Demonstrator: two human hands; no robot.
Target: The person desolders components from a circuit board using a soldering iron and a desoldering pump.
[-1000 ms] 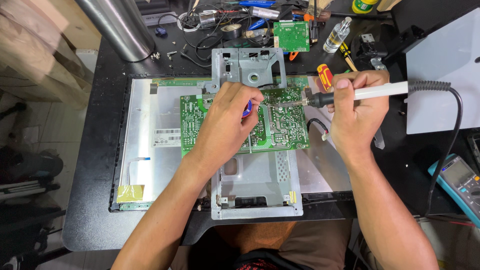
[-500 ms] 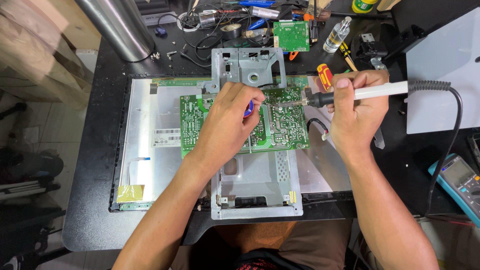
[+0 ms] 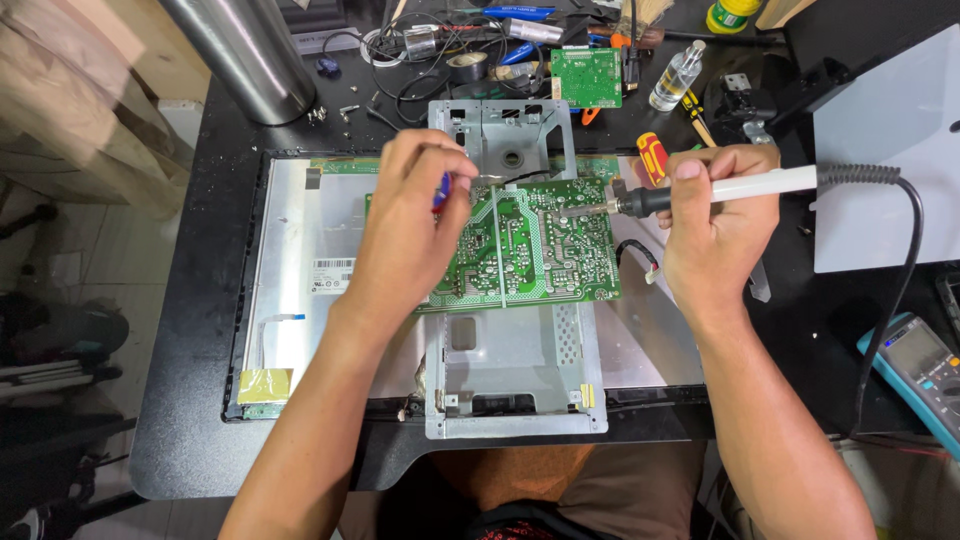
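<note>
A green circuit board (image 3: 530, 245) lies solder side up on a grey metal frame (image 3: 515, 385), over the back of a flat monitor panel (image 3: 300, 300). My left hand (image 3: 410, 230) rests on the board's left part and pinches a small blue-tipped tool (image 3: 441, 190); what kind it is I cannot tell. My right hand (image 3: 715, 225) grips a white-handled soldering iron (image 3: 740, 187), whose tip (image 3: 575, 211) touches the board near its upper middle. The iron's black cord (image 3: 905, 260) loops off to the right.
A steel cylinder (image 3: 245, 55) stands at the back left. Cables, tape, a small green board (image 3: 586, 77), a clear bottle (image 3: 676, 78) and a red-yellow screwdriver (image 3: 652, 158) crowd the back edge. A white sheet (image 3: 890, 170) and a teal multimeter (image 3: 915, 365) lie at right.
Both hands have stayed almost still; the iron tip remains on the board and my left hand has shifted only slightly.
</note>
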